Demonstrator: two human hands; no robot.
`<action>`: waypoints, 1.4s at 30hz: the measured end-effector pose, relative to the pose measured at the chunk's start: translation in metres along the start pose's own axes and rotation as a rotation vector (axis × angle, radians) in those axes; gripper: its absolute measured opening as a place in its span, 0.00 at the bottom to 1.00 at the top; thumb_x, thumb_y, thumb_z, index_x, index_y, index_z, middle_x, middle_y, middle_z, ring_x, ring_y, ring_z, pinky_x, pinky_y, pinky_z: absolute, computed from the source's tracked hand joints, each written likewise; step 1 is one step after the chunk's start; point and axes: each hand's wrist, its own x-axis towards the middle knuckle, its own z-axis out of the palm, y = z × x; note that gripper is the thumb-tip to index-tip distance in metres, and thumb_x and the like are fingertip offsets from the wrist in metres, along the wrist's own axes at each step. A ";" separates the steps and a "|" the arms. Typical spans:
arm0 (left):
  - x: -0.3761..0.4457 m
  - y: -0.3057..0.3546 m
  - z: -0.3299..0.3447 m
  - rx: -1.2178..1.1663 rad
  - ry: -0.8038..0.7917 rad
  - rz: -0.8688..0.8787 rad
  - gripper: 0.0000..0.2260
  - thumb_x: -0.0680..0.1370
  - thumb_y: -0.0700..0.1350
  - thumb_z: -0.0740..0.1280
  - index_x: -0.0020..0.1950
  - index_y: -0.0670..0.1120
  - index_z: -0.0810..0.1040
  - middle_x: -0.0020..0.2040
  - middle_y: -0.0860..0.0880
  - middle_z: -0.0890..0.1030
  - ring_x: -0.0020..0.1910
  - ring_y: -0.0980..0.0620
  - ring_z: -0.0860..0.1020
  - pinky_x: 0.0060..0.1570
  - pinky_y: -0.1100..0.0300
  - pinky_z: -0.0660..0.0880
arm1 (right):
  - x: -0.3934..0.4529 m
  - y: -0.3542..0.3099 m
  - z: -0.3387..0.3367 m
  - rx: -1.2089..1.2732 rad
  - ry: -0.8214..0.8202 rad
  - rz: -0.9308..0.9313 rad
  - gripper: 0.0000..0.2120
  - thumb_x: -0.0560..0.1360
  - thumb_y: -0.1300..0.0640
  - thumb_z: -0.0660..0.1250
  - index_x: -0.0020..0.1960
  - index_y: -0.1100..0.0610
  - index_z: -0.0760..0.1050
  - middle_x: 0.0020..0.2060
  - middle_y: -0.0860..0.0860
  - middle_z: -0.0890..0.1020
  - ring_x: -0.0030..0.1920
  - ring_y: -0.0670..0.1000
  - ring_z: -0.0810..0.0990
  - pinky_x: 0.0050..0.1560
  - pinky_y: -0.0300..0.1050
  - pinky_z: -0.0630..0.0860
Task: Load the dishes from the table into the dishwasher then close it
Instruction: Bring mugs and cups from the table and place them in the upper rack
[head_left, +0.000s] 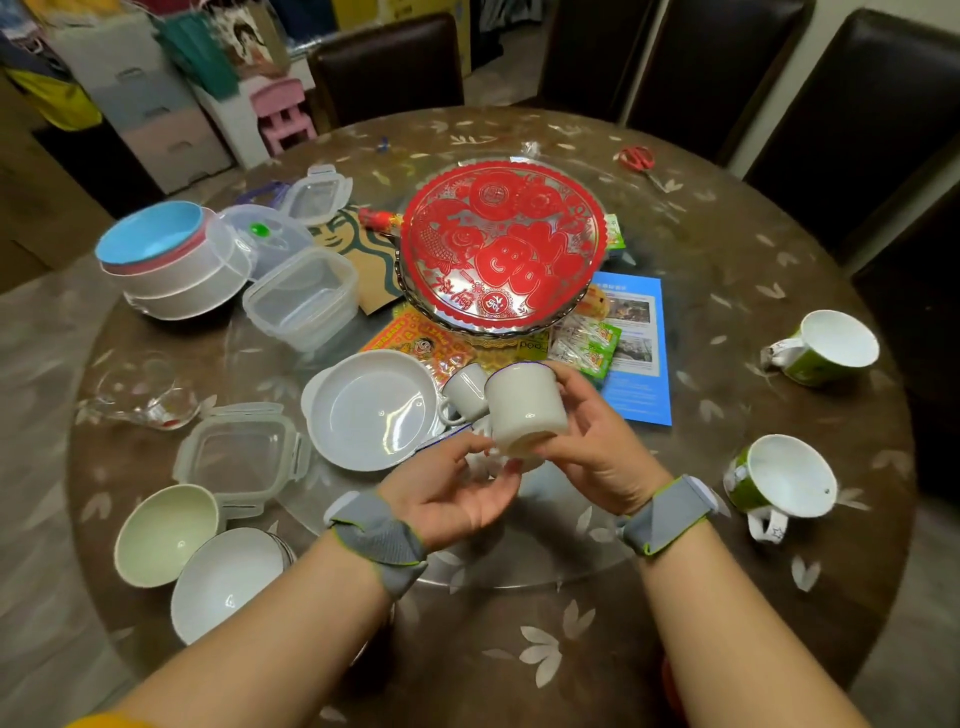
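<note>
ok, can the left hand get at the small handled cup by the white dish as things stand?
Probably yes. The left hand is open, palm up, just touching the white cup that the right hand grips. The small handled cup stands just beyond it beside the white dish, nothing between.

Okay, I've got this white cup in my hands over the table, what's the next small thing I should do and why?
Probably take the white cup fully into your right hand, which already grips it, freeing the open left hand beneath it to pick up the small white mug just behind; no dishwasher is in view yet.
</note>
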 end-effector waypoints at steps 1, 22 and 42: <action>0.000 0.000 0.000 -0.016 -0.004 0.002 0.09 0.69 0.31 0.66 0.48 0.35 0.75 0.42 0.39 0.76 0.53 0.50 0.75 0.48 0.46 0.77 | 0.001 0.000 0.001 0.004 -0.027 0.013 0.43 0.57 0.69 0.75 0.70 0.56 0.65 0.63 0.56 0.74 0.60 0.56 0.77 0.56 0.52 0.78; -0.049 0.095 -0.019 0.290 0.187 0.716 0.08 0.81 0.38 0.58 0.50 0.46 0.76 0.47 0.45 0.79 0.46 0.52 0.76 0.42 0.60 0.81 | 0.115 0.067 0.007 -1.048 0.499 0.331 0.32 0.67 0.45 0.75 0.63 0.62 0.70 0.58 0.60 0.77 0.59 0.61 0.76 0.55 0.51 0.73; -0.135 0.037 -0.116 0.393 0.590 0.938 0.12 0.80 0.35 0.58 0.58 0.46 0.77 0.49 0.42 0.75 0.48 0.48 0.72 0.60 0.50 0.73 | 0.039 0.067 0.123 -0.534 0.185 -0.117 0.28 0.60 0.55 0.78 0.55 0.47 0.67 0.51 0.48 0.77 0.48 0.52 0.80 0.47 0.45 0.77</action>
